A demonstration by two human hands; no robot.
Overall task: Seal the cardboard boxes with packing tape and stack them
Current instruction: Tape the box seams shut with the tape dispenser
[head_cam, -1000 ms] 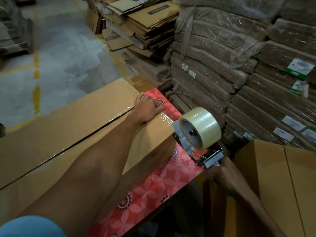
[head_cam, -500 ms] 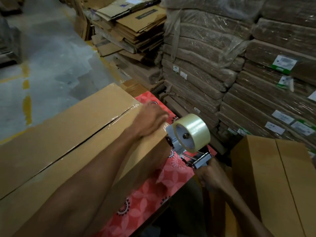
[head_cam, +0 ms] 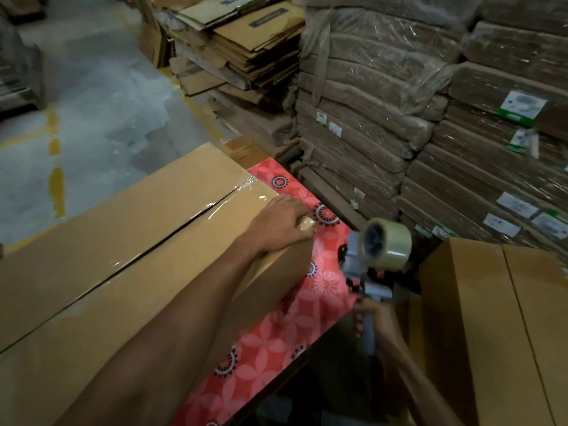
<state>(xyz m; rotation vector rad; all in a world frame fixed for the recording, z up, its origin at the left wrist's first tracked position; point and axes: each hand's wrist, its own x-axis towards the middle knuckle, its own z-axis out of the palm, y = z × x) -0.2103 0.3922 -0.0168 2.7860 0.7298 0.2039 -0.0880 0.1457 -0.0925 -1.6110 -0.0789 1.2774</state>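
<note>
A long cardboard box [head_cam: 123, 241] lies on a table with a red flowered cloth [head_cam: 276, 333]. Clear tape runs along the box's top seam and wrinkles at the far end. My left hand [head_cam: 276, 226] sits on the box's near right corner, its fingers curled over the end edge. To the right and lower, my right hand [head_cam: 375, 324] grips the handle of a grey tape dispenser [head_cam: 384, 250] with a clear roll, held in the air off the box. A second cardboard box [head_cam: 507, 318] stands at the right with its top seam untaped.
Plastic-wrapped bundles of flat cardboard [head_cam: 384, 118] with white labels are stacked high just behind the table. Loose flattened cartons [head_cam: 246, 47] pile up at the back. Grey concrete floor [head_cam: 92, 103] with yellow lines lies to the left.
My left hand slid from the taped seam at the box's far end to its near right corner. My right hand drew the dispenser away from the box, to the right and down.
</note>
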